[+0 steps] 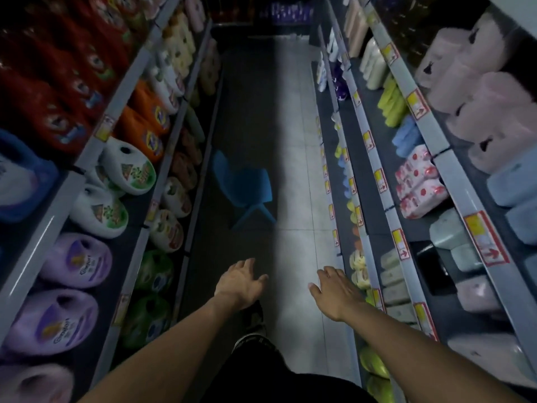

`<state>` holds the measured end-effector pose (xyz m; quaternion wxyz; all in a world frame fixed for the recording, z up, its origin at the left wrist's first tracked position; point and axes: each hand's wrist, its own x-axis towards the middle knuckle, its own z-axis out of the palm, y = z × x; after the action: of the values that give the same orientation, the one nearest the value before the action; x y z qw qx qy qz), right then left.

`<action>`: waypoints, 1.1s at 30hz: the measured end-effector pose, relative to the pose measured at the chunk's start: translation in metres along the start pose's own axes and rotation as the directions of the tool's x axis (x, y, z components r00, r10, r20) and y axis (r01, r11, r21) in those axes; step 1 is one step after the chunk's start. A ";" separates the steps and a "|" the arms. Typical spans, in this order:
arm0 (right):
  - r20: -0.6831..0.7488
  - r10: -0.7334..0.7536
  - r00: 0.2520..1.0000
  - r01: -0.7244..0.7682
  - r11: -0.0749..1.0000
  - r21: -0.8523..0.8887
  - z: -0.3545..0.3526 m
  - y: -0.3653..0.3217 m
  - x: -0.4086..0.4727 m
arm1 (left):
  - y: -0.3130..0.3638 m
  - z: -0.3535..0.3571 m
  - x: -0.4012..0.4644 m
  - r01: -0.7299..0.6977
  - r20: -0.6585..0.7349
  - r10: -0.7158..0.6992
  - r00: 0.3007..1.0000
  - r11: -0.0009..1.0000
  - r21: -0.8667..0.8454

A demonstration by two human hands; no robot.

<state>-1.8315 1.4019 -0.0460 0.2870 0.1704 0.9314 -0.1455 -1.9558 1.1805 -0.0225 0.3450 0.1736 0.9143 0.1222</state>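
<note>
Over floor, left hand, right hand point fwd.

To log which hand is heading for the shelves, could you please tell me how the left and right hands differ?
The left hand hangs over the dark aisle floor, clear of the shelves; the right hand is at the low right shelf edge, near pale yellow bottles. The left hand's fingers droop slightly; the right hand's lie flatter. Both are palm-down, open and empty.

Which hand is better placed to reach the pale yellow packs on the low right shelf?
Right. The right hand is open beside the pale yellow packs; the left hand is open over mid-aisle floor, farther off.
</note>
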 end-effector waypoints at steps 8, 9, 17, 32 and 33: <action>-0.014 0.060 0.998 -0.060 0.998 0.013 -0.081 -0.045 0.103 | -0.017 -0.098 0.118 -0.034 0.055 0.032 0.998 0.999 0.042; -0.012 0.066 0.998 -0.066 0.998 0.010 -0.090 -0.050 0.112 | -0.017 -0.108 0.130 -0.042 0.054 0.039 0.998 0.998 0.056; -0.007 0.127 0.992 -0.127 0.992 0.017 -0.144 -0.061 0.178 | -0.006 -0.159 0.213 -0.078 0.088 0.068 0.994 0.991 0.113; 0.005 0.144 0.990 -0.143 0.987 0.071 -0.234 0.025 0.314 | 0.083 -0.231 0.368 -0.112 0.108 0.088 0.990 0.965 0.239; 0.000 0.141 0.990 -0.140 0.987 0.072 -0.244 0.034 0.325 | 0.093 -0.237 0.379 -0.113 0.107 0.088 0.990 0.960 0.257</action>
<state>-2.1890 1.5982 -0.0485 0.2877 0.2462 0.9120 -0.1578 -2.3592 1.3925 -0.0400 0.3553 0.2697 0.8950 0.0091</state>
